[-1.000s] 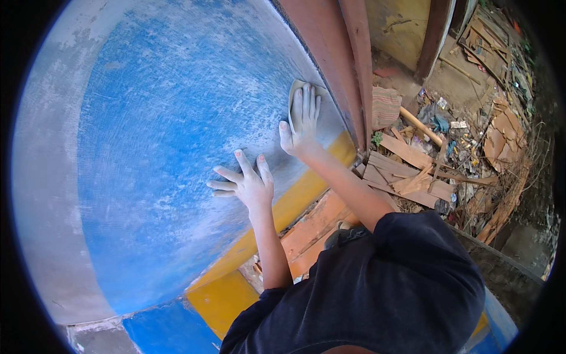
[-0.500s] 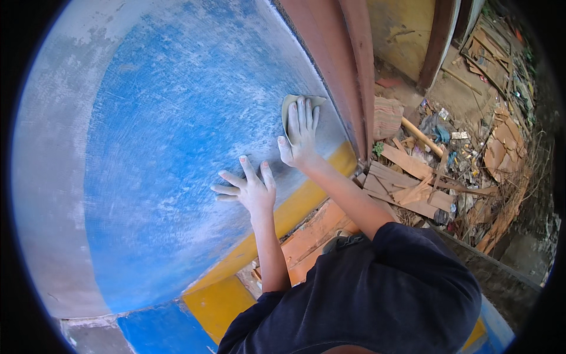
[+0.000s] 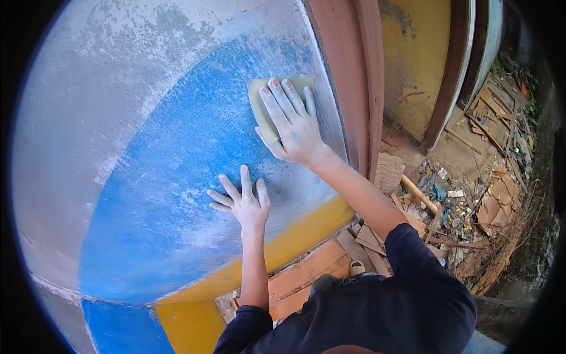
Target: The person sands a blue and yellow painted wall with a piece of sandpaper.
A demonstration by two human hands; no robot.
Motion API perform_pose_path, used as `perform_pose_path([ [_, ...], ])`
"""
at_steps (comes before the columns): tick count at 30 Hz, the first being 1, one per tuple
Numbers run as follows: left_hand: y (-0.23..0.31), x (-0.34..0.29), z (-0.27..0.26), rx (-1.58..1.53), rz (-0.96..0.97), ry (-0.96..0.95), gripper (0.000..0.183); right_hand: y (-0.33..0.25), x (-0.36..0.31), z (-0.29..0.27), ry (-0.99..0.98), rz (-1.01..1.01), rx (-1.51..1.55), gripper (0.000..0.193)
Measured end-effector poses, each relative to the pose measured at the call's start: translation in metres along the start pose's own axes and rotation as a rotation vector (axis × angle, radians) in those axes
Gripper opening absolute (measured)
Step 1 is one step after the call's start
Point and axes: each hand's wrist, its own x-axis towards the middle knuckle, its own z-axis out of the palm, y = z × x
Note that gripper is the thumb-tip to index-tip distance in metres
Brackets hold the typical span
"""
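A wall [image 3: 165,194] painted blue, scuffed with pale scratches and dust, fills the left and middle of the view. My right hand [image 3: 299,133] presses a tan sheet of sandpaper [image 3: 257,105] flat against it, near the wall's right edge. Four fingers lie over the sheet, and the thumb is at its lower left edge. Lower and to the left, my left hand [image 3: 247,207] rests on the blue paint with fingers spread, holding nothing. Whitish dust coats both hands.
A yellow band [image 3: 306,227] runs along the wall's bottom. Beside the wall stands a reddish-brown frame [image 3: 348,76]. Orange-brown boards [image 3: 306,277] lie below. Broken cardboard [image 3: 500,200], a wooden pole [image 3: 420,193] and litter cover the ground at right.
My right hand has slid the sandpaper up and left along the wall. The left hand stays spread on the paint. The view has shifted, showing more grey wall at upper left.
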Motion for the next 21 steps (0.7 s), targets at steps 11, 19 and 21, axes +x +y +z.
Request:
perform_pose_path([
  [11, -0.07, 0.321, -0.238, 0.352, 0.352, 0.647, 0.055, -0.029, 0.229, -0.012, 0.193, -0.334, -0.214, 0.073],
  [19, -0.098, 0.377, -0.289, 0.433, 0.476, 0.743, 0.056, -0.046, 0.315, -0.028, 0.189, -0.481, -0.325, 0.066],
  [21, -0.104, 0.382, -0.299, 0.469, 0.435, 0.752, 0.056, -0.061, 0.332, -0.024, 0.286, -0.443, -0.319, 0.064],
])
